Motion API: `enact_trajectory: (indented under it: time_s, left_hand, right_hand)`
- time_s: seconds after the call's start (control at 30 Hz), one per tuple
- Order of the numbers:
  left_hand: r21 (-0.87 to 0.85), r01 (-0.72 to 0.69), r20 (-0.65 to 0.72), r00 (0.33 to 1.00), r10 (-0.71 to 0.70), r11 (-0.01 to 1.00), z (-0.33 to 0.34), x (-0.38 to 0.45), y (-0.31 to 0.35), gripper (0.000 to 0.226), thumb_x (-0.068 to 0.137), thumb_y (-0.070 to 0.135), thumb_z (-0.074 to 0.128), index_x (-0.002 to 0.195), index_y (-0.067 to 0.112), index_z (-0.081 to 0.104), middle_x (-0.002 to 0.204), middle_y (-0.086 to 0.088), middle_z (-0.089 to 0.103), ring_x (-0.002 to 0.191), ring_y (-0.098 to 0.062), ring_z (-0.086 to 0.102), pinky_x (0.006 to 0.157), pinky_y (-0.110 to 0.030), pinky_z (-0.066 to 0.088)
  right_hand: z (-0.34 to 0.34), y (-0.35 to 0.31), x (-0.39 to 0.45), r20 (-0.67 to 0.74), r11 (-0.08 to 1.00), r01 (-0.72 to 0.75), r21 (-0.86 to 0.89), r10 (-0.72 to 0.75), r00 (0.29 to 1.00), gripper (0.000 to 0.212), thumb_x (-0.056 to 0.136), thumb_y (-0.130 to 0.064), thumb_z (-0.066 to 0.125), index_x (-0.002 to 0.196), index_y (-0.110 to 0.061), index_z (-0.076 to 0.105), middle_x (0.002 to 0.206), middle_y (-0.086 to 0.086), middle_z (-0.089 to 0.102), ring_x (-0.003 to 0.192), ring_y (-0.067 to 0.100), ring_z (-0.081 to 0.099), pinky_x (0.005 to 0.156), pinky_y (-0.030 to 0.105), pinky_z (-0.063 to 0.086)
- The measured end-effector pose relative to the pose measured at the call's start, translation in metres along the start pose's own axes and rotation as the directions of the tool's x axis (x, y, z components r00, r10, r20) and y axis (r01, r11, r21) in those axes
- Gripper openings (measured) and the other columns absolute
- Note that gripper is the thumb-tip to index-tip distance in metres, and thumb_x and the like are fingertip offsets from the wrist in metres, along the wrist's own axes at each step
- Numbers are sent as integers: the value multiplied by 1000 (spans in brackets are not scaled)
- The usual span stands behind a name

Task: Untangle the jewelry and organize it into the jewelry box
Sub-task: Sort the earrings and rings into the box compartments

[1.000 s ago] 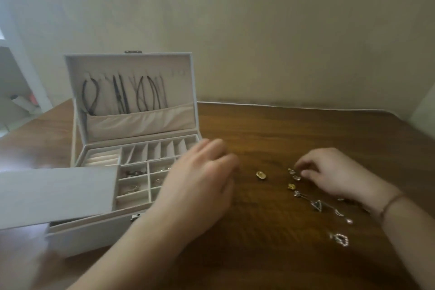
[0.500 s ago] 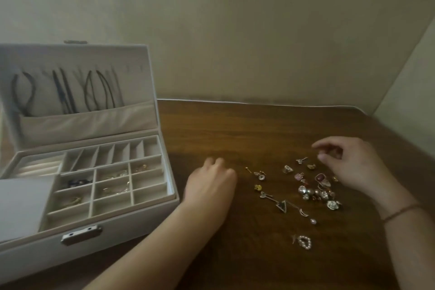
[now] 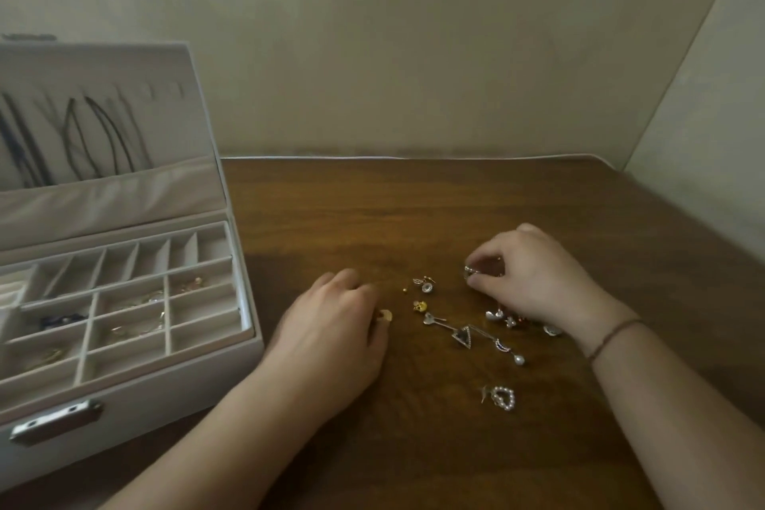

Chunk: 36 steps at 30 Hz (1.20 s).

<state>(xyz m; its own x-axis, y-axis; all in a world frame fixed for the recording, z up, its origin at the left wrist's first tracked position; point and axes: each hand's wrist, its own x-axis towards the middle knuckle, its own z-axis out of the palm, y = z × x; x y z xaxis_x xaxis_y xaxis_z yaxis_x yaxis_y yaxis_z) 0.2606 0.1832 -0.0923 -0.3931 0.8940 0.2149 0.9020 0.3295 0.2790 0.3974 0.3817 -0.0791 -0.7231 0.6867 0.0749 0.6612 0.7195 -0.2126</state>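
Several compartments of the open white jewelry box [image 3: 136, 302] already hold pieces (necklaces hang in its lid), yet scattered small metal earrings [image 3: 467, 333] remain on the brown wooden tabletop [image 3: 414, 211], the right hand [image 3: 534, 282] pinching one, the left hand [image 3: 335, 327] curled with its grip unclear.

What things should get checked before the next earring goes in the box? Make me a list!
1. Jewelry box lid open: ok, it stands up.
2. Free compartment to drop into: ok, the near right ones look bare.
3. Right hand has a piece in its grip: ok, its fingertips pinch a small silver piece.
4. That piece free of the others: cannot tell, the hand covers part of the pile.
5. Left hand out of the way: not ok, it rests between box and pile, by a small gold piece.
6. Pearl heart earring lies apart, untangled: ok.
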Motion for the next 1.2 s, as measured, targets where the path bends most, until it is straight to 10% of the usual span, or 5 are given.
enact_trajectory:
  time_s: [0.17, 0.37, 0.87, 1.07, 1.2]
  left_hand:
    - [-56, -32, -24, 999, 31, 998, 3, 1, 1, 26, 95, 45, 54, 114, 29, 62, 111, 13, 52, 107, -10, 47, 93, -31, 46]
    - [-171, -215, -48, 976, 210, 961, 6, 0, 7, 42, 91, 51, 53, 131, 38, 56, 129, 18, 53, 124, -4, 41, 104, -36, 44]
    - [56, -717, -75, 691, 719, 695, 32, -12, 50, 17, 93, 27, 63, 100, 15, 73, 99, -2, 69, 99, -27, 59, 87, -40, 41]
    - [-158, -544, -184, 836, 517, 824, -24, -15, 20, 29, 84, 23, 76, 110, 12, 69, 95, -4, 72, 92, -21, 65, 88, -41, 49]
    - [-240, -219, -173, 968, 180, 946, -92, -20, -35, 12, 84, 25, 76, 89, 28, 66, 81, 14, 67, 75, 0, 62, 70, -18, 52]
  right_hand:
    - [-6, -8, -7, -31, 999, 34, 18, -33, 999, 11, 89, -42, 66, 99, -41, 69, 109, -9, 60, 106, 13, 54, 93, 35, 46]
    - [-24, -2, -15, -158, 955, 92, 283, -48, 986, 14, 87, -20, 71, 78, -28, 64, 78, -14, 65, 62, -15, 59, 48, 3, 40]
    - [-28, -5, -21, -335, 875, 215, 434, -65, 940, 21, 76, -24, 81, 77, -36, 65, 78, -11, 69, 68, -6, 63, 40, 10, 44]
    - [-24, 0, -25, -298, 872, 222, 437, -92, 950, 34, 70, -67, 69, 98, -48, 62, 92, -16, 68, 84, 8, 68, 69, 28, 56]
    - [-17, 8, -24, -254, 893, 229, 388, -135, 958, 58, 61, -91, 51, 99, -49, 63, 90, -16, 67, 70, 8, 69, 55, 31, 60]
